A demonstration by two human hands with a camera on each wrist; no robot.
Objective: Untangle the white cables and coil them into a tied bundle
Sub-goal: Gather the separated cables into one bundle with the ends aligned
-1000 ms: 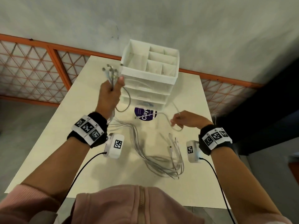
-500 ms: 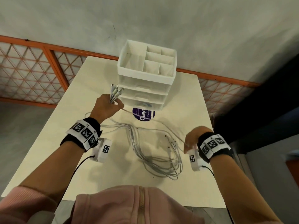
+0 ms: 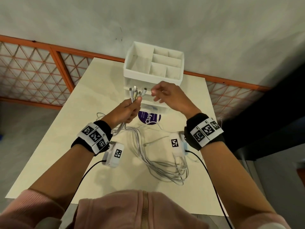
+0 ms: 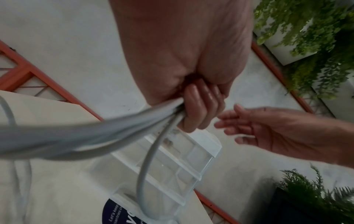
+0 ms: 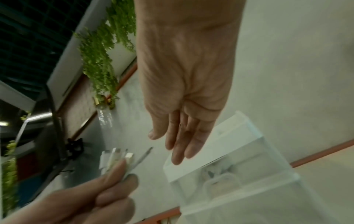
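Your left hand (image 3: 127,111) grasps the white cables (image 3: 158,164) near their plug ends, raised before the white organizer (image 3: 153,75); their loops trail on the table (image 3: 66,129); your right hand (image 3: 170,98) hovers just right, fingers relaxed, holding nothing

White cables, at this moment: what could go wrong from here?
The left hand grips only the plug ends; the white cables lie loosely looped on the table, so pulling may tighten the tangle. The right hand is open, so the grip is unsupported. Trailing cable may snag the white organizer.
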